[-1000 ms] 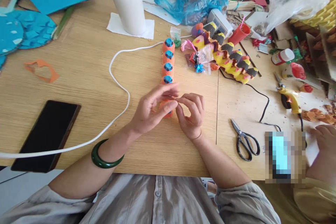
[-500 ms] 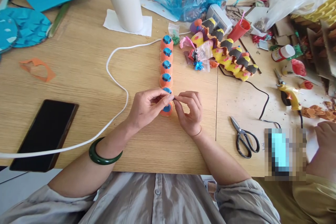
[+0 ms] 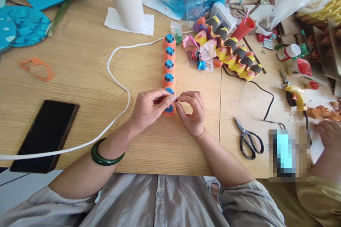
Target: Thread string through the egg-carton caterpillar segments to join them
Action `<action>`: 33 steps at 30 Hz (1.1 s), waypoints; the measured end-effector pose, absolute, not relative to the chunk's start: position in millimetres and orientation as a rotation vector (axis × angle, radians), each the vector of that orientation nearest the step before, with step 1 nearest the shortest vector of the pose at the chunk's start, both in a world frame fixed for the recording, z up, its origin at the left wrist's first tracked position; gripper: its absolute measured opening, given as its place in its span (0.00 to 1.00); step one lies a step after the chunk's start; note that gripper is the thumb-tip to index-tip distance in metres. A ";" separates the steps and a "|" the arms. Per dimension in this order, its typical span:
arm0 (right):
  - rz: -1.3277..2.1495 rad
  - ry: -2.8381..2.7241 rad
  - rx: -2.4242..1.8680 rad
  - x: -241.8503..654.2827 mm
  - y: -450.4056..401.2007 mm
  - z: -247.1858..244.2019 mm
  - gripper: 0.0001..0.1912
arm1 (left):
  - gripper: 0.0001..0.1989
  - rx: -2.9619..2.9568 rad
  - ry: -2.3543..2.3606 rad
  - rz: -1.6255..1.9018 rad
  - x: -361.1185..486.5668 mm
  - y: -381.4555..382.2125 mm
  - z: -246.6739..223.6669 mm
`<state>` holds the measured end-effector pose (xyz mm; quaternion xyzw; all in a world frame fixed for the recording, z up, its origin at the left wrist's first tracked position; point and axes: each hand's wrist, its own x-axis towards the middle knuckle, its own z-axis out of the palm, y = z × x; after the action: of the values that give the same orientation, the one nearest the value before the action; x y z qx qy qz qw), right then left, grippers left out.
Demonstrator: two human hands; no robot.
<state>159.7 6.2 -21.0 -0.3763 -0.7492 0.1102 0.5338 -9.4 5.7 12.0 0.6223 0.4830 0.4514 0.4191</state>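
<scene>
An orange row of egg-carton cups (image 3: pixel 168 67) runs away from me on the table, with blue patches and dark marks on its domes. Over its near end, my left hand (image 3: pixel 153 108) pinches thumb against forefinger. My right hand (image 3: pixel 192 111) meets it fingertip to fingertip, also in a pinch. Between the fingertips shows a tiny dark bit (image 3: pixel 176 100), perhaps clay; its kind is too small to make out. The nearest blue-topped domes are partly covered by my left fingers.
A white cable (image 3: pixel 121 84) curves past a phone (image 3: pixel 44 135) on the left. Scissors (image 3: pixel 247 140) lie to the right, below a glue gun (image 3: pixel 294 94). Behind stand a white flask (image 3: pixel 126 1) and a yellow-and-black carton strip (image 3: pixel 230 51). Another person's hand (image 3: pixel 329 134) rests at the right edge.
Both hands stay pinched together at the same spot, with only a slight shift of the fingers. The whole view has moved a little.
</scene>
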 end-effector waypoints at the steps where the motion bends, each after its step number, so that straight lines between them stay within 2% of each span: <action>1: 0.258 -1.788 -0.892 159.7 6.4 -21.0 0.09 | 0.16 1.560 1.213 1.135 -9.4 5.6 12.1; 8: 0.249 -1.777 -0.900 160.1 6.7 -22.4 0.06 | 0.16 1.506 1.206 1.137 -10.2 5.5 11.4; 33: 0.272 -1.799 -0.879 159.3 7.5 -25.1 0.07 | 0.16 1.444 1.216 1.105 -9.0 4.3 8.5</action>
<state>159.3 7.5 -25.1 -0.3686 -0.7540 0.1140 0.5316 -9.0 4.3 8.5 0.5864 0.4937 0.4487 0.4595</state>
